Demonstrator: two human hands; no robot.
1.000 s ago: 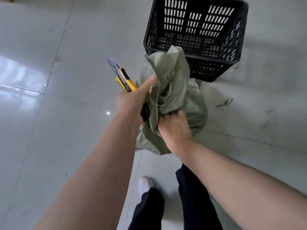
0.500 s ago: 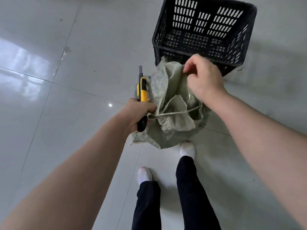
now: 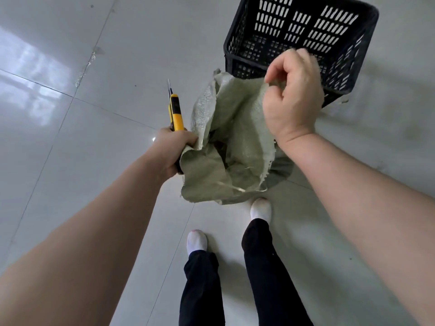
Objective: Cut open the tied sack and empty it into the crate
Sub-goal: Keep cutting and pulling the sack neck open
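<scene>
Sack (image 3: 237, 142) stands on the floor (image 3: 94, 114) just in front of the person's feet, w/ the black crate (image 3: 303, 41) right behind it, touching or nearly so. Mouth looks open already: a loose strand of tie (image 3: 231, 187) hangs at the near rim, dark contents barely visible inside, can't tell what.

Left hand (image 3: 175, 150) is closed round a yellow utility knife (image 3: 176, 111), blade out, pointing away and up, and also pinches the sack's left rim. Right hand (image 3: 292, 95) grips the far rim betw. thumb and curled fingers, pulling it up toward the crate.

Sack's long axis runs roughly vertical, mouth facing up at the camera, slightly spread left to right.

Step now, prob.: widen the mouth, then tip. To do it well, I'd retract or park the knife first, since a bare blade beside the fabric and the other wrist is a risk. Then hold both rims firm, lift from the base, and swing the mouth over the crate edge so nothing spills on the floor.
</scene>
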